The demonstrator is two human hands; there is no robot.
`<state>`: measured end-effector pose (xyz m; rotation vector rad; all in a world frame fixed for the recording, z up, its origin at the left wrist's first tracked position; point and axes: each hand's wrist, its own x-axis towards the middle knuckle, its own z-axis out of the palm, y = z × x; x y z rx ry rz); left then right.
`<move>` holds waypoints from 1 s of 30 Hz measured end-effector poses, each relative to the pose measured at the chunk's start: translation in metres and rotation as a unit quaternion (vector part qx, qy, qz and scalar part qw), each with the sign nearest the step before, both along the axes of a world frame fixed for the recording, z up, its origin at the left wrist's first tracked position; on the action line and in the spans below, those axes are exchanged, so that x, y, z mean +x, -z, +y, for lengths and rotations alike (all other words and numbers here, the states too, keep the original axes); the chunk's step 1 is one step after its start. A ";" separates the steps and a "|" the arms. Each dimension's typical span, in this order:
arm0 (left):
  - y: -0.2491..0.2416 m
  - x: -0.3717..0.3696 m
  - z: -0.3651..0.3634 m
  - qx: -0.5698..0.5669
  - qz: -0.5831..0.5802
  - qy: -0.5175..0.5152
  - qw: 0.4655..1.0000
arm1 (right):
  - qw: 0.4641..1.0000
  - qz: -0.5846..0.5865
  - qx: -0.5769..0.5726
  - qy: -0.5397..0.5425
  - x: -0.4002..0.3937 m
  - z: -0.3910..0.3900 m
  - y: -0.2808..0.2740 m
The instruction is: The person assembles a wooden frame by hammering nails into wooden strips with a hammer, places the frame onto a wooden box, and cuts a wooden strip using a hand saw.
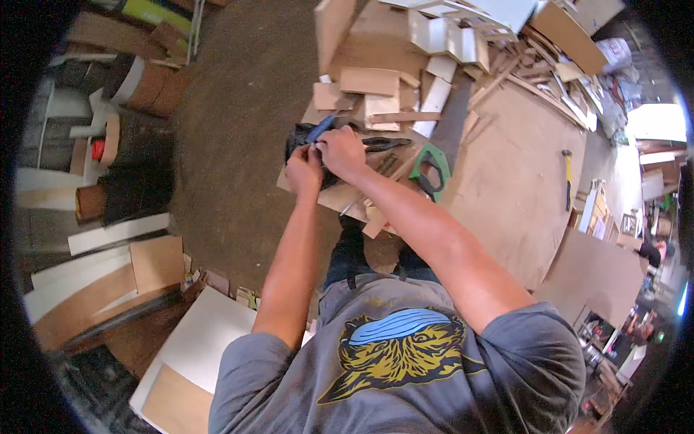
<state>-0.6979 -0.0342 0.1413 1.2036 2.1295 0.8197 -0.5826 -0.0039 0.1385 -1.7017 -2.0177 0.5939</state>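
Both my hands meet over a black bag-like item [297, 136] at the near left corner of the wood-strewn work surface. The fingers of my left hand [304, 171] are pinched together; what they hold is too small to make out. My right hand [343, 152] is closed beside it, its fingertips touching the left ones. A blue object [319, 129] lies right by my fingers. To the right of my hands are a black tool [387, 143] and a green-handled saw [431, 171].
Wooden blocks [369, 81] and offcuts lie beyond my hands. On the right, a plywood sheet [506, 188] carries a yellow-handled hammer [568, 179]. White boards [210, 329] lean at the lower left. A person [659, 252] is at the far right.
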 end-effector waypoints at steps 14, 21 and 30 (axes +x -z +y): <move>-0.001 0.336 -0.074 0.075 -0.120 0.270 0.952 | 0.945 0.127 0.120 0.278 0.346 -0.144 -0.001; 0.063 0.501 -0.149 0.131 -0.032 0.472 0.871 | 0.931 -0.026 0.061 0.360 0.549 -0.271 0.080; 0.109 0.590 -0.169 0.164 0.126 0.574 0.793 | 0.935 -0.096 0.014 0.340 0.615 -0.297 0.114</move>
